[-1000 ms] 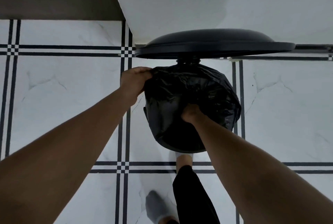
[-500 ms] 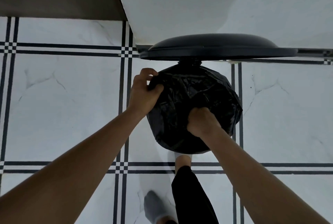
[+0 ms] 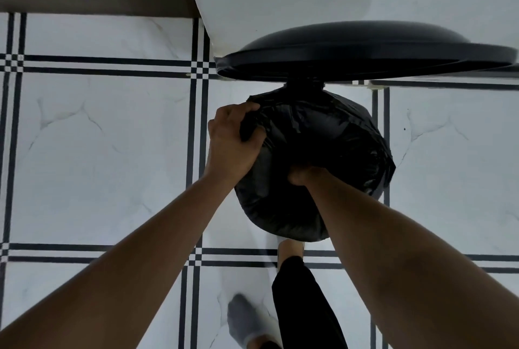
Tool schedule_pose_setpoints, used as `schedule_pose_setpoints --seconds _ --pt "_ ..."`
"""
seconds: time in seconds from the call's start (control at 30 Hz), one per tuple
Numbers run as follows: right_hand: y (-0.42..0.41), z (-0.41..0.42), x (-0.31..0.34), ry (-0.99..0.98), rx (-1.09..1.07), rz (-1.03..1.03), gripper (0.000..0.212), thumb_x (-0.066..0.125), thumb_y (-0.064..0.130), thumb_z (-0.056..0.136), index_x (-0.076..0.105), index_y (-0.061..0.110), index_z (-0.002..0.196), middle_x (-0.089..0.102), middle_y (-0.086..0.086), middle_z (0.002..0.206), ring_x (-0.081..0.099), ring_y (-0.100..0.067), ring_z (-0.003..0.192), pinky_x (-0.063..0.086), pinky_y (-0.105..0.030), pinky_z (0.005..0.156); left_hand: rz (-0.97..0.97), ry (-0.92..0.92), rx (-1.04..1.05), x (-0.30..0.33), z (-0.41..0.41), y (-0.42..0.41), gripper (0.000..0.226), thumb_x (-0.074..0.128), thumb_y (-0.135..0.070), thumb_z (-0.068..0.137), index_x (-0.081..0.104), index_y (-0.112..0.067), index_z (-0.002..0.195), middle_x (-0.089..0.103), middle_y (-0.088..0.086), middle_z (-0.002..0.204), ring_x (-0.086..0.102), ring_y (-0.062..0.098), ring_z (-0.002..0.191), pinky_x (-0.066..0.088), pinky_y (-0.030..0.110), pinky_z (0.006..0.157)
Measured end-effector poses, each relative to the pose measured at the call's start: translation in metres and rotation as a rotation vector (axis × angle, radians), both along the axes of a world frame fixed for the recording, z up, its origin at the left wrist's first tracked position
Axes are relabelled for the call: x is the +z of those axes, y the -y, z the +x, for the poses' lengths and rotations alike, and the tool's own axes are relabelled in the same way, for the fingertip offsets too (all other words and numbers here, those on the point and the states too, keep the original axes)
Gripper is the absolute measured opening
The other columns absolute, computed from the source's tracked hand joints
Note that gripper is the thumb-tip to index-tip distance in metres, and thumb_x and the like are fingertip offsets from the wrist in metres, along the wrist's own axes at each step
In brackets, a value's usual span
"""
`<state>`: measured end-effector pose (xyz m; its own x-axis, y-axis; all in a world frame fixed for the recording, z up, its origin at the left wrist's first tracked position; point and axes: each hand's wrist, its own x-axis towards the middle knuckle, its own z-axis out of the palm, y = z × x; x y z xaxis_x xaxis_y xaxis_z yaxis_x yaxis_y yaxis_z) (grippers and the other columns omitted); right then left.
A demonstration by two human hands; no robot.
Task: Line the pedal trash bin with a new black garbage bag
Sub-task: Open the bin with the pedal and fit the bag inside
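The step in hand looks to be seating the black garbage bag over the mouth of the pedal trash bin, and it goes best if the film is pulled outward and down evenly around the rim, with slack left inside so the bag can reach the bottom without tearing. The left hand is curled tight around a bunched fold of the bag at about 10 o'clock on the bin's mouth, fingers wrapped over the top of the gather and thumb pressed in beneath it. The right hand is at about 6 o'clock on the mouth, sunk into the plastic; its fingers are hidden, so I cannot tell how far it is closed or whether it grips anything. A sensible next move would be to work the held fold over the lip, then go round toward 2 o'clock, where the film hangs loose in a wrinkled skirt. The bag is glossy, thin and heavily creased, covering the whole opening and draping down the sides. The bin stands on the tiled floor, its lid raised at 12 o'clock, with a foot at its base at 6 o'clock, probably on the pedal.
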<state>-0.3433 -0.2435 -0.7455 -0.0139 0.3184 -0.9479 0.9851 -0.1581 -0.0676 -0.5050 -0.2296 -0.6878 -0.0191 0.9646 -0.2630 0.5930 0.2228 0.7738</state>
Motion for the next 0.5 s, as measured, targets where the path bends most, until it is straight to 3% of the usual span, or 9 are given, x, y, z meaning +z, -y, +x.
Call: schedule_pose_setpoints --seconds 0.1,0.27,0.37,0.5 --pt "0.005 0.003 -0.010 0.019 -0.008 -0.023 0.051 0.032 0.028 0.110 0.028 0.007 0.156 0.024 -0.017 0.163 0.025 -0.035 0.149 0.022 -0.044 0.119 0.012 -0.022 -0.001 -0.004 -0.002 0.000 0.045 0.067 -0.027 0.087 0.065 -0.033 0.131 0.050 0.001 0.136 0.050 0.023 0.128 0.033 0.006 0.095" --pt "0.009 0.001 -0.013 -0.024 -0.057 -0.046 0.049 0.032 0.025 0.110 0.031 0.005 0.154 0.026 -0.018 0.162 0.026 -0.034 0.149 0.020 -0.040 0.120 -0.010 0.011 -0.009 -0.003 -0.003 -0.001 0.047 0.069 -0.025 0.089 0.061 -0.036 0.134 0.045 -0.002 0.137 0.053 0.012 0.123 0.035 -0.004 0.084" --pt "0.007 -0.004 -0.001 -0.042 -0.083 0.019 0.044 0.030 0.020 0.110 0.040 0.001 0.149 0.037 -0.020 0.156 0.036 -0.033 0.144 0.026 -0.037 0.118 -0.024 0.007 -0.004 0.001 -0.002 -0.001 0.048 0.070 -0.024 0.089 0.060 -0.035 0.135 0.044 -0.002 0.136 0.052 0.006 0.119 0.031 -0.010 0.080" --pt "0.013 0.003 0.021 -0.019 0.000 0.150 0.049 0.042 0.036 0.102 0.051 0.006 0.140 0.052 -0.020 0.143 0.050 -0.037 0.132 0.039 -0.041 0.112 -0.038 -0.001 0.003 0.008 0.001 0.001 0.049 0.070 -0.025 0.089 0.059 -0.034 0.136 0.043 -0.002 0.137 0.048 0.004 0.116 0.027 -0.012 0.078"
